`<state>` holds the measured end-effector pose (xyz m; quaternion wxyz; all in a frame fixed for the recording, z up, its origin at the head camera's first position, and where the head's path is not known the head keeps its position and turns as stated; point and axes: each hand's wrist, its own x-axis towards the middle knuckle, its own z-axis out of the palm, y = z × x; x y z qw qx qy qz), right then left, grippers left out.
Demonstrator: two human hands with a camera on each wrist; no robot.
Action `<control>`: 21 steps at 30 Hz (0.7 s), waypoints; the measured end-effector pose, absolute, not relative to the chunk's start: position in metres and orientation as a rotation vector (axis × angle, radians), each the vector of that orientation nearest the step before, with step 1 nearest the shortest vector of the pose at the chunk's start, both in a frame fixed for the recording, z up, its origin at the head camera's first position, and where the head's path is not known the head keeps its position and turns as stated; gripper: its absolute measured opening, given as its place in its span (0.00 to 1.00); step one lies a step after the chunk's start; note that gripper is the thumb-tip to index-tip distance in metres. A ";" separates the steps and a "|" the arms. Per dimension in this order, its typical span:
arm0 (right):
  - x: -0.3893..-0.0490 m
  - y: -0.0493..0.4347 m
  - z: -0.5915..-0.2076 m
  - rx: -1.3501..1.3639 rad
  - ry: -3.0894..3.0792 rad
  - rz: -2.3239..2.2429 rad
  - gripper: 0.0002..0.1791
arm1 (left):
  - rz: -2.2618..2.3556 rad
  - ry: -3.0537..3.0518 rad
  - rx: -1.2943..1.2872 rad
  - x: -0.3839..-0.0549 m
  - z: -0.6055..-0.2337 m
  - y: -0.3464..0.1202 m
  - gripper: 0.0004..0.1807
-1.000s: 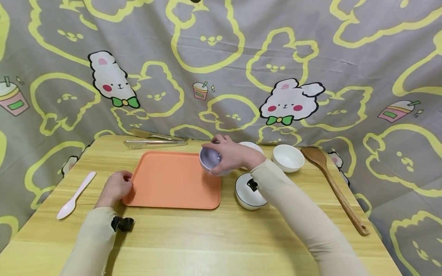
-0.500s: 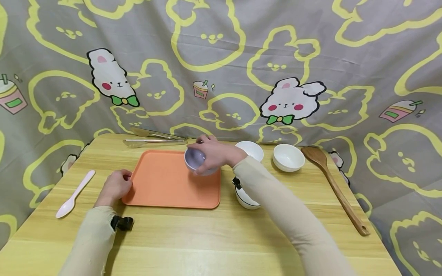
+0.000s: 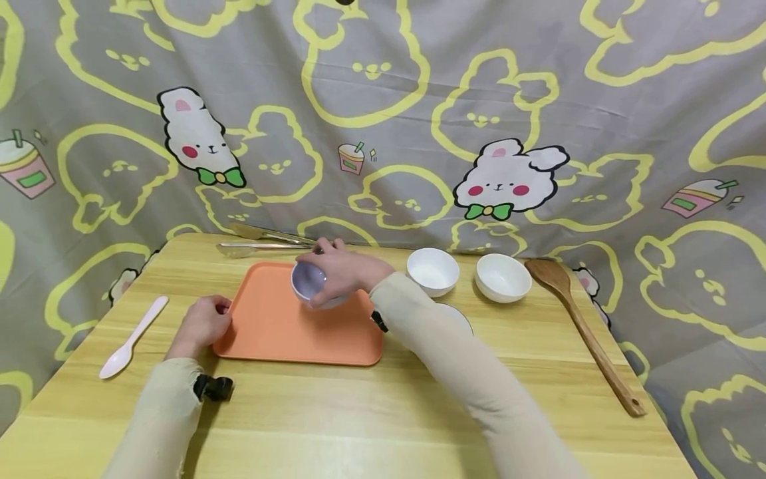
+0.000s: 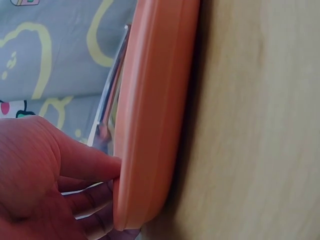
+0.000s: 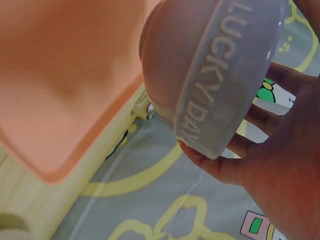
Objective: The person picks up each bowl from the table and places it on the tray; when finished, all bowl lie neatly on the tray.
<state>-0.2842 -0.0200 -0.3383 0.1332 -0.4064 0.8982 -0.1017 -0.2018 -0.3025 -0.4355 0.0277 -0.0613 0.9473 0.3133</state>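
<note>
My right hand (image 3: 341,271) holds a small purple bowl (image 3: 308,282) over the orange tray (image 3: 269,326), with the bowl's mouth tilted up and leftward. In the right wrist view the bowl (image 5: 215,65) shows raised "LUCKY DAY" letters on its side, and a gap separates it from the tray (image 5: 55,90). At the tray's left edge, my left hand (image 3: 205,322) pinches the rim. The left wrist view shows the thumb (image 4: 95,162) against the tray's edge (image 4: 155,110), with the other fingers partly hidden behind it.
Two white bowls, one nearer (image 3: 433,271) and one farther right (image 3: 503,277), stand right of the tray. A black-rimmed bowl (image 3: 457,318) is mostly behind the right sleeve. A wooden spatula (image 3: 583,326) lies far right, a pale pink spoon (image 3: 133,338) left, and metal tongs (image 3: 263,246) behind the tray.
My right hand has carried the purple bowl leftward, from the tray's right edge to above its middle. The left hand has stayed at the tray's left edge.
</note>
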 end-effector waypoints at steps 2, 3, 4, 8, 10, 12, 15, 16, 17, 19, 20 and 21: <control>-0.284 -0.026 -0.339 -1.181 2.609 -0.289 0.48 | 0.974 2.912 -0.198 -0.202 -0.436 -0.302 0.17; -0.285 -0.028 -0.340 -1.186 2.608 -0.283 0.48 | 0.974 2.910 -0.200 -0.202 -0.436 -0.302 0.17; -0.285 -0.031 -0.340 -1.195 2.608 -0.277 0.48 | 0.976 2.906 -0.203 -0.202 -0.436 -0.302 0.17; -0.286 -0.045 -0.340 -1.229 2.608 -0.262 0.48 | 0.994 2.904 -0.209 -0.203 -0.437 -0.304 0.18; -0.287 -0.053 -0.342 -1.243 2.602 -0.268 0.48 | 0.993 2.916 -0.210 -0.202 -0.438 -0.306 0.18; -0.289 -0.061 -0.343 -1.251 2.592 -0.270 0.47 | 0.983 2.930 -0.214 -0.201 -0.439 -0.308 0.18; -0.291 -0.070 -0.344 -1.246 2.567 -0.286 0.47 | 0.975 2.927 -0.225 -0.201 -0.439 -0.308 0.18; -0.292 -0.073 -0.344 -1.240 2.565 -0.277 0.47 | 0.979 2.919 -0.224 -0.201 -0.438 -0.308 0.19; -0.293 -0.074 -0.344 -1.235 2.565 -0.269 0.47 | 0.981 2.912 -0.223 -0.202 -0.438 -0.307 0.19; -0.295 -0.078 -0.343 -1.222 2.567 -0.251 0.47 | 0.993 2.901 -0.217 -0.203 -0.438 -0.305 0.19; -0.296 -0.079 -0.343 -1.223 2.568 -0.237 0.47 | 0.993 2.904 -0.210 -0.203 -0.438 -0.305 0.19; -0.297 -0.081 -0.343 -1.222 2.571 -0.222 0.47 | 0.994 2.906 -0.204 -0.204 -0.438 -0.304 0.19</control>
